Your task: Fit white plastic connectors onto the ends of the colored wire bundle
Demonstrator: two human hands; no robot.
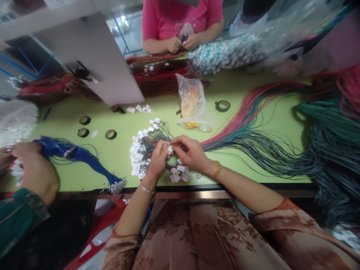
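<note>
My left hand (158,159) is closed in a pinch on a small white connector (170,150), held above the table's front part. My right hand (191,153) meets it from the right, thumb and forefinger pinched close to the connector; a thin wire seems to be between them, but it is too small to be sure. Around my left hand lies a bunch of wires ending in white connectors (137,156). More loose white connectors (179,173) sit just below my hands. A long bundle of red, green and dark wires (250,140) runs off to the right.
A clear plastic bag (192,101) with yellow pieces lies ahead, beside a black tape roll (222,106). More tape rolls (111,134) lie left. A co-worker's arm (35,168) is near a blue wire bundle (84,155). Another person in pink (182,22) works opposite.
</note>
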